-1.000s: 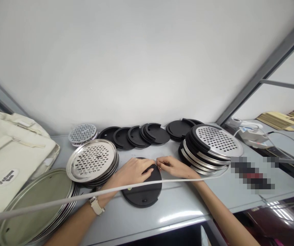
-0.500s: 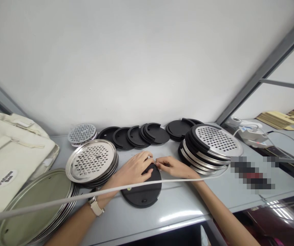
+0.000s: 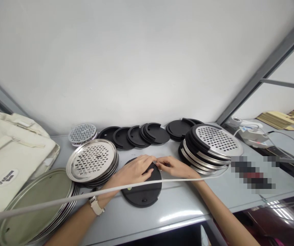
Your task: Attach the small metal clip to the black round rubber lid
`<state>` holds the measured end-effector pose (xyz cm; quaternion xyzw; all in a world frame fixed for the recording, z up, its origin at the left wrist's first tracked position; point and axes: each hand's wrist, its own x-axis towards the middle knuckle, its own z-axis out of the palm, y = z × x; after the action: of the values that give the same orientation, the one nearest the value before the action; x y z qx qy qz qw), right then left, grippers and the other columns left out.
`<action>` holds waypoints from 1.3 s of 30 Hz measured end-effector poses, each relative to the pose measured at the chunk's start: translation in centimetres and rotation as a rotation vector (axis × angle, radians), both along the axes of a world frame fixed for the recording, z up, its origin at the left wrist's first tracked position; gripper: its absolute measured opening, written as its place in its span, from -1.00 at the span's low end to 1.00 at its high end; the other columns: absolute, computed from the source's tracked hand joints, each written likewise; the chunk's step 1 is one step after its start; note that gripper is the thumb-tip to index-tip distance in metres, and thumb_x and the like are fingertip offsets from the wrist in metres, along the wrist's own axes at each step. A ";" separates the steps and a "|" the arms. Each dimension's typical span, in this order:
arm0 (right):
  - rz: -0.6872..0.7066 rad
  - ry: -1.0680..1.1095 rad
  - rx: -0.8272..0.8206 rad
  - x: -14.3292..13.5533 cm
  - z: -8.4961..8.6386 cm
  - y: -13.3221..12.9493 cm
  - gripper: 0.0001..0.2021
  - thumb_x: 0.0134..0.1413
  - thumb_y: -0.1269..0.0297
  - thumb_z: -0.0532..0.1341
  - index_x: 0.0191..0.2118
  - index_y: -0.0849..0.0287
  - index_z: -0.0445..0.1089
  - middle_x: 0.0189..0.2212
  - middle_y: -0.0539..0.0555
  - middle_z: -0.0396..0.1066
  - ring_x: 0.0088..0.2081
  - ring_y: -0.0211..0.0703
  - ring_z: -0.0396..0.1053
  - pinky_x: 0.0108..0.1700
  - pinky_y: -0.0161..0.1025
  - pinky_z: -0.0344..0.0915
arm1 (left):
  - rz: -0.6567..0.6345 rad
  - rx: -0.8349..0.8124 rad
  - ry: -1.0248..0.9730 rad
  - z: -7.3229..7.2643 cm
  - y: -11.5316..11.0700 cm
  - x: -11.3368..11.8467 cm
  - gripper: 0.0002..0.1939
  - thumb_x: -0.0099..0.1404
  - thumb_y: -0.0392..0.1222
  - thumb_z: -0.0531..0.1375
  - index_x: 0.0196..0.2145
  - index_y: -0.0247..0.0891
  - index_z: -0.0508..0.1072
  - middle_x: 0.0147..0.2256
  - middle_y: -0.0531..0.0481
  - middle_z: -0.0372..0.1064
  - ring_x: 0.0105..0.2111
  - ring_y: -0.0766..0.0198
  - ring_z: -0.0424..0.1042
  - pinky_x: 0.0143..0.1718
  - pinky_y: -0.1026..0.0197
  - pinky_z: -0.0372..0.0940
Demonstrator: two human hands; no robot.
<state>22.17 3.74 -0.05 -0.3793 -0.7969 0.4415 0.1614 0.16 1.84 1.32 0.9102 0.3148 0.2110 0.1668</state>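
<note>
A round black disc (image 3: 142, 196) with a raised rim lies flat on the grey table in front of me. Across its far part rests my left hand (image 3: 138, 169), wearing a watch on the wrist, with bent fingers gripping the disc near its far right edge. My right hand (image 3: 171, 166) comes in from the right, thumb and fingers pinched together at that same edge. Fingertips of both hands nearly meet there. Whatever small thing may be between them is too hidden to name.
Perforated metal discs (image 3: 94, 160) are stacked on the left, beside olive round trays (image 3: 41, 201) and a cream bag (image 3: 21, 150). Black discs (image 3: 158, 135) line the wall. Another perforated stack (image 3: 218, 141) stands right. A pale cable (image 3: 67, 200) crosses in front of my arms.
The fingers of my left hand have drawn closer together and lowered toward the disc's edge. My right hand stays in its pinch, and the disc has hardly moved.
</note>
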 end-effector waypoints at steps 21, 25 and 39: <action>-0.016 -0.027 0.040 0.0 0.5 -0.4 -0.64 0.26 0.05 -0.03 -0.44 0.20 0.20 -0.56 -0.09 0.01 -0.50 -0.32 -0.03 -0.48 -0.33 -0.07 | -0.015 -0.040 -0.023 0.3 0.0 0.1 -0.74 0.33 -0.27 0.08 -0.02 -0.17 0.24 -0.10 -0.04 0.31 -0.07 0.19 0.33 -0.06 0.13 0.28; -0.015 -0.004 0.041 -0.1 0.3 -0.5 -0.65 0.26 0.07 -0.04 -0.44 0.20 0.20 -0.55 -0.09 0.01 -0.50 -0.32 -0.03 -0.48 -0.33 -0.07 | -0.024 -0.026 -0.039 0.4 -0.1 0.1 -0.76 0.33 -0.28 0.08 -0.04 -0.18 0.23 -0.11 -0.03 0.31 -0.06 0.19 0.33 -0.03 0.12 0.27; -0.033 0.020 0.045 -0.4 0.5 -0.6 -0.64 0.25 0.06 -0.03 -0.47 0.19 0.17 -0.55 -0.09 -0.02 -0.50 -0.33 -0.05 -0.48 -0.34 -0.08 | 0.001 -0.007 -0.032 0.1 0.0 0.1 -0.76 0.32 -0.26 0.10 -0.05 -0.20 0.26 -0.09 -0.07 0.32 -0.05 0.16 0.33 -0.02 0.09 0.28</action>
<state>21.73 3.16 0.48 -0.3843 -0.7987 0.4244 0.1852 0.25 1.88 1.40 0.9061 0.3132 0.2243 0.1747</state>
